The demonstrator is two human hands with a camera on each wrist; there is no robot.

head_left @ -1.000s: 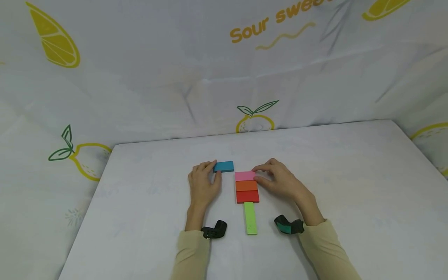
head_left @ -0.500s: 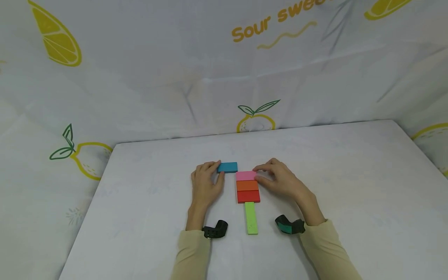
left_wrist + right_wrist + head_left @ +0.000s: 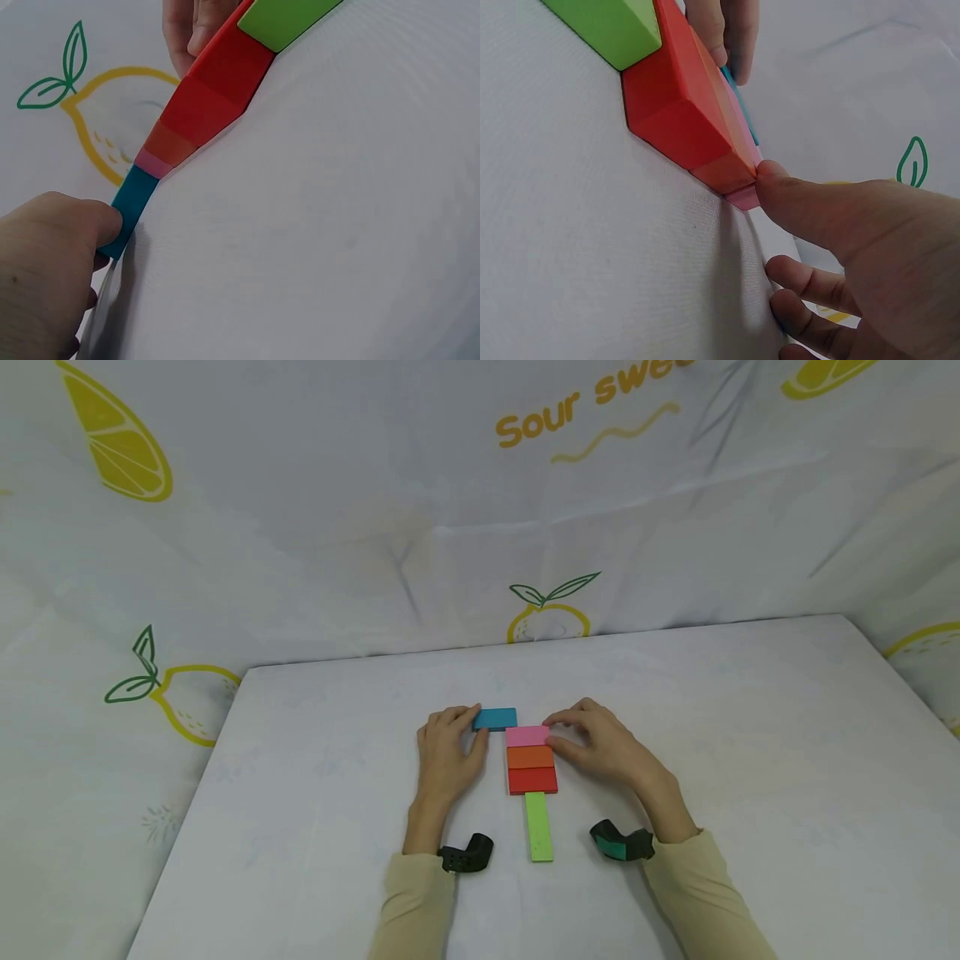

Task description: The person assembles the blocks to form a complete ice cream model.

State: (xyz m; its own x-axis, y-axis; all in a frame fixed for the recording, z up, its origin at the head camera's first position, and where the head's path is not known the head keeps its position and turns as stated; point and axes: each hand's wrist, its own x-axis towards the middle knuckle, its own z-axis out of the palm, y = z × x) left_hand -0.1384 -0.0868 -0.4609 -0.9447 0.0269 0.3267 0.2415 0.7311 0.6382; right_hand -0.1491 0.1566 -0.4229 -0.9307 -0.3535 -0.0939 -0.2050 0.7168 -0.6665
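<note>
My left hand (image 3: 450,756) pinches the left end of a flat blue block (image 3: 495,719) between thumb and fingers. The blue block lies just behind a pink block (image 3: 527,737), overlapping only its left part along the far edge. My right hand (image 3: 600,745) holds the pink block's right end between thumb and fingers. In front of the pink one, an orange block (image 3: 530,757) and a red block (image 3: 532,781) lie side by side in a row. A light green block (image 3: 538,827) points lengthwise toward me from the red block's near edge. The left wrist view shows the left thumb (image 3: 107,223) on the blue block.
A white cloth covers the table (image 3: 315,793), and its far edge meets a white curtain (image 3: 337,527) printed with lemons and lettering. Black wrist-worn devices sit on both arms, near the green block's sides.
My left hand has slid the blue block to the right, so it now overlaps the pink block's far left corner. The right hand has stayed at the pink block.
</note>
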